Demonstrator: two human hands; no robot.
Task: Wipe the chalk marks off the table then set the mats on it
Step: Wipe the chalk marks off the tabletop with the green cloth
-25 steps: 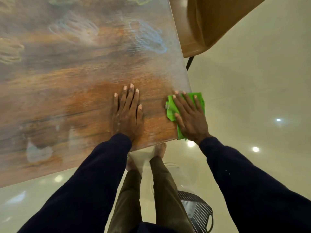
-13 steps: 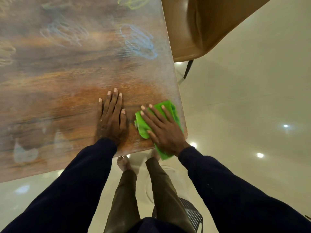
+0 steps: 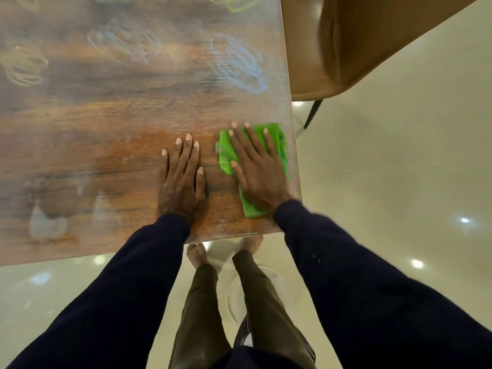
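The counter stretches wide and flat to the front and left, so a hand could slide there. On the right, a brown chair stands close to the counter's edge, maybe touching; it looks blurry.

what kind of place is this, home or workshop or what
Probably an indoor dining area, in a home or an eatery. A wood-grain table has a tan padded chair at its side, on a glossy pale floor reflecting ceiling lights.
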